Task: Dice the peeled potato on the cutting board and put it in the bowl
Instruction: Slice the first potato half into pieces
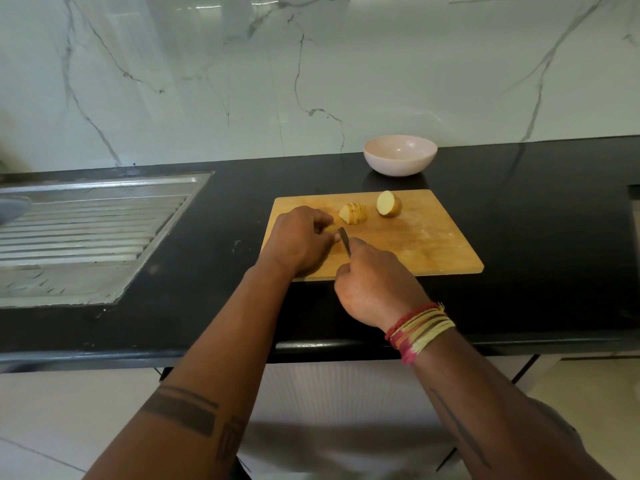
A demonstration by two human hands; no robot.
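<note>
Potato, location: three portions on the cutting board [408, 244]. A sliced piece [354, 213] sits fanned at the far-left part; an uncut half [389, 203] stands just beside it to the right, cut face toward the camera; a third bit lies mostly hidden under the left hand [300, 239], only a yellow edge showing.
Left grip: fingers curled down, pinning that hidden bit to the board.
Right grip: right hand [375, 285] clenched round the knife [345, 240] handle; blade angled toward the left fingertips, very near them.
Handling, judged: potato flesh is firm, stiff and light, wet on cut faces, so likely slippery. Small pieces may skid under the blade. Best held from above with fingertips tucked, flat face down. The sliced stack looks loose and may topple if nudged.
Bowl [400, 154]: pale, seemingly nothing in it, on the black desk [536, 209] beyond the board's far edge, apart from it.
Surroundings: steel sink drainboard [86, 233] well to the left; marble-patterned wall behind.
In the way: nothing stands between board and bowl; the uncut half lies on the shortest path.
</note>
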